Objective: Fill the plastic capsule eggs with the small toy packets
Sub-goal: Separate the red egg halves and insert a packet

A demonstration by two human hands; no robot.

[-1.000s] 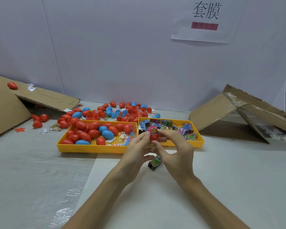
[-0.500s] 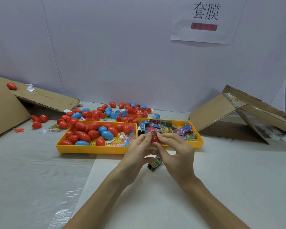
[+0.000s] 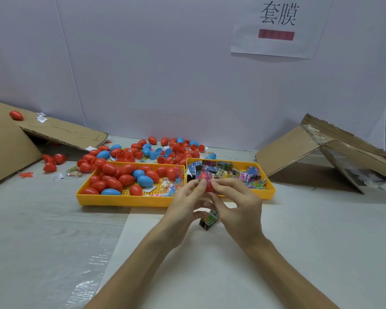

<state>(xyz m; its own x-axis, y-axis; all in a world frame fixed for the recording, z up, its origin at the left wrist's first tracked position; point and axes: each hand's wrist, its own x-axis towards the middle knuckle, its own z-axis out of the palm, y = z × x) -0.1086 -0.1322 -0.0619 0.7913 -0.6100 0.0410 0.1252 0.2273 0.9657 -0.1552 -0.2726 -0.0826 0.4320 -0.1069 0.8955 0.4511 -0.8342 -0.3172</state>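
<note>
Head view: my left hand (image 3: 183,202) and right hand (image 3: 236,205) both pinch the red egg (image 3: 206,182), steadying it so its packet seats.

2 yellow trays, side by side: L tray (image 3: 125,200), R tray (image 3: 270,192). 2 hands, left hand (image 3: 183,206) & right hand (image 3: 239,208), pinching 1 red egg (image 3: 206,186) btw them. L tray: 3 blue eggs (image 3: 145,181); red ones (image 3: 112,182) over a dozen, exact no. unclear. R tray: toy packets (image 3: 241,175), too many to count. 1 single packet (image 3: 208,220) on desk (image 3: 321,241). 2 cardboard pieces: L cardboard (image 3: 60,132), R cardboard (image 3: 285,152). 1 lone egg (image 3: 16,115) on L cardboard. 1 paper sign (image 3: 276,27). Loose eggs (image 3: 176,150) behind trays: dozens, can't count.
</note>
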